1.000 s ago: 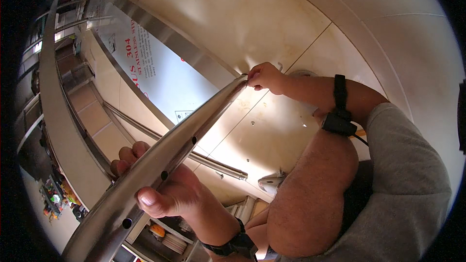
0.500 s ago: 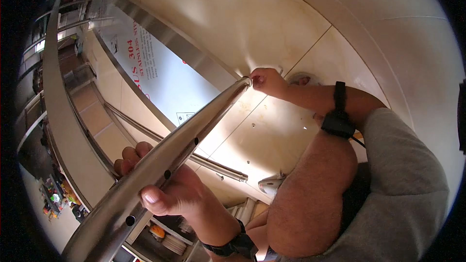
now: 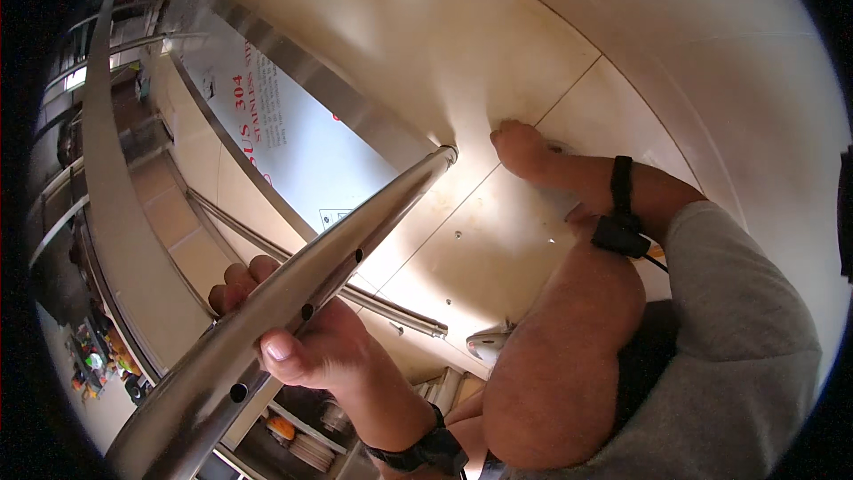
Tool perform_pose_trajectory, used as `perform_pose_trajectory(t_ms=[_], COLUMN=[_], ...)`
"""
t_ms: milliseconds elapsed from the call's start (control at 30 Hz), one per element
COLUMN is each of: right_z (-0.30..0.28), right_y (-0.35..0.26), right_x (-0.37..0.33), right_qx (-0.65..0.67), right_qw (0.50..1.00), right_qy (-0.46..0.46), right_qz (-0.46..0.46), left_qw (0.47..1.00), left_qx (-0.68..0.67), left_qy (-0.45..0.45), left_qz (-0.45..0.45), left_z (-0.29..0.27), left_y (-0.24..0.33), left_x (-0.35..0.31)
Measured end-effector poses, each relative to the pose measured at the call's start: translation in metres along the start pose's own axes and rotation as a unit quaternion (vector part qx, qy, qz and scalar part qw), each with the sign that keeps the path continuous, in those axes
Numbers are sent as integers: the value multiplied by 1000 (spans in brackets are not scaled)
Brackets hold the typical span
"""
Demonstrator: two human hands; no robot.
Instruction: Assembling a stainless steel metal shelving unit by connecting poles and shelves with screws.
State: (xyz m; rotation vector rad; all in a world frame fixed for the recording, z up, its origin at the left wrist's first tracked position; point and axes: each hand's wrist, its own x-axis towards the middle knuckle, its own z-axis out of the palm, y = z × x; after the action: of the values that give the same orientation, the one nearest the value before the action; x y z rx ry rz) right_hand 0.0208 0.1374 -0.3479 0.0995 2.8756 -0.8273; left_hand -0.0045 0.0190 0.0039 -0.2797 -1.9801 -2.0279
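Note:
My left hand (image 3: 342, 351) is wrapped round a thick shiny metal tube (image 3: 382, 209), thumb on the near side and fingertips showing beyond it. The tube slants from the lower left up to the middle, with several dark round holes along its side. Its far end meets the corner of a metal panel (image 3: 298, 138) covered partly in pale printed film; whether they are joined I cannot tell. My right hand (image 3: 520, 149) is low over the floor, a little right of the tube's end and apart from it. Its fingers are curled in, and whatever they hold is hidden.
Small screw-like pieces (image 3: 458, 235) lie scattered on the tiled floor (image 3: 409, 271). A thinner metal tube (image 3: 391, 311) rests behind the thick one. My bent knee (image 3: 560, 373) is at lower right, a pale wall (image 3: 737, 98) beyond. Metal rack bars (image 3: 115, 169) stand at left.
My right hand has let go of the tube's far end and moved right and slightly down toward the floor. My left hand keeps its grip, and the tube has barely shifted.

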Motion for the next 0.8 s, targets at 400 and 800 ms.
perform_pose_trajectory(t_ms=[400,800], right_z=[-4,9], right_y=[-7,-7], right_x=[-4,-2], right_qx=[-63,142], right_qw=[989,963], right_qy=[-112,-173], right_qz=[-68,-149], left_qw=[1000,1000], left_qx=[7,4], left_qy=[2,0], left_qz=[13,4], left_z=[0,0], left_y=[1,1], left_x=[-1,0])
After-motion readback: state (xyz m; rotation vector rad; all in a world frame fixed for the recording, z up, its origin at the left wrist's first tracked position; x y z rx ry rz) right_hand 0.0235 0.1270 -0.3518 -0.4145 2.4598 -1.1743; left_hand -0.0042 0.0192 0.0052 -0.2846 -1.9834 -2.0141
